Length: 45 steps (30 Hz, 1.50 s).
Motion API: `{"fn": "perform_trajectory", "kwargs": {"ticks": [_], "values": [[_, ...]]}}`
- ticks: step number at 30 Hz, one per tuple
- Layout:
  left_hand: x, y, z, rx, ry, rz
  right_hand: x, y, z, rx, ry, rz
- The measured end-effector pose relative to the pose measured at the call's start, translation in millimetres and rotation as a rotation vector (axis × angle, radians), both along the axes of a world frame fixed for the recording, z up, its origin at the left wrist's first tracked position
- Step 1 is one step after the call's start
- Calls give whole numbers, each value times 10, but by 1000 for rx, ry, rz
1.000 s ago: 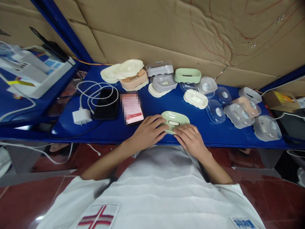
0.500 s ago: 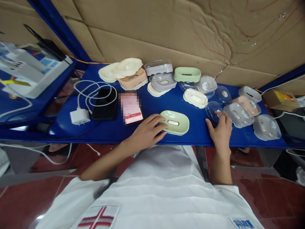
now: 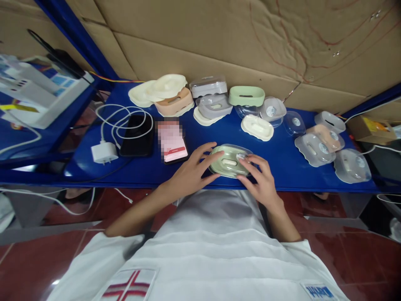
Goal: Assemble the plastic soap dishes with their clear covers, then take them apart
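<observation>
Our left hand (image 3: 188, 172) and right hand (image 3: 262, 179), fingers spread, steady a clear lid (image 3: 232, 147) over the central green soap dish (image 3: 223, 168); full seating cannot be confirmed. Lidded dishes (image 3: 314, 151) occupy 3 o'clock on our blue table (image 3: 202, 134); cardboard (image 3: 194, 33) stands at 12, red tiles (image 3: 354, 255) at 5.

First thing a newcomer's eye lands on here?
Probably the bare left hand and right hand on a clear plastic cover over a pale green oval dish, front centre. Then the black-edged phone with a lit pink screen, left of them on the glossy blue table.
</observation>
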<state>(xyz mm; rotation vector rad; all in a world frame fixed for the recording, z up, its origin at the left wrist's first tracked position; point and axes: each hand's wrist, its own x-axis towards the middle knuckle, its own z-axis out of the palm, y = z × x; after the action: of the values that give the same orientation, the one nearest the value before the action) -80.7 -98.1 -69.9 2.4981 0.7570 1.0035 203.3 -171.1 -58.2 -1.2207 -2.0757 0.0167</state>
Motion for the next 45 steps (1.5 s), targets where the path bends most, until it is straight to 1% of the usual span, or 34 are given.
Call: {"fn": "perform_trajectory", "kwargs": {"ticks": [2, 5, 13, 16, 19, 22, 24, 26, 28, 31, 33, 35, 36, 37, 39, 42, 45], "values": [[-1, 2, 6, -10, 6, -2, -45, 42, -5, 25, -51, 26], [2, 11, 20, -36, 4, -11, -66, 63, -23, 39, -110, 26], [4, 36, 3, -59, -2, -14, -82, 1, -98, -9, -192, 13], [3, 43, -13, -44, -2, -20, -52, 17, -106, -64, -166, 8], [0, 41, -10, -31, 9, -32, -10, 51, -111, -120, -84, 13], [-5, 15, 24, -32, 22, -48, 52, 66, -100, -76, -39, 12], [-10, -10, 56, -18, 21, -57, 145, 57, -60, -18, -30, -36], [-13, -30, 80, -5, 21, -56, 330, 46, 17, 49, -31, -151], [-14, -40, 87, 12, 23, -55, 648, 58, 128, 125, -55, -306], [-9, -35, 69, 52, 28, -69, 1353, 153, 301, 240, -119, -551], [-5, -28, 54, 68, 33, -76, 1869, 256, 377, 277, -173, -716], [-1, -24, 47, 71, 43, -78, 2304, 357, 398, 259, -188, -884], [0, -23, 47, 72, 49, -79, 2469, 397, 386, 239, -182, -967], [1, -23, 47, 71, 57, -80, 2597, 425, 361, 211, -174, -1031], [2, -23, 50, 64, 77, -86, 2758, 441, 285, 153, -157, -1083], [5, -22, 53, 60, 104, -97, 2855, 391, 173, 114, -141, -1044], [9, -18, 56, 69, 116, -101, 2833, 335, 161, 112, -168, -1028]]}}
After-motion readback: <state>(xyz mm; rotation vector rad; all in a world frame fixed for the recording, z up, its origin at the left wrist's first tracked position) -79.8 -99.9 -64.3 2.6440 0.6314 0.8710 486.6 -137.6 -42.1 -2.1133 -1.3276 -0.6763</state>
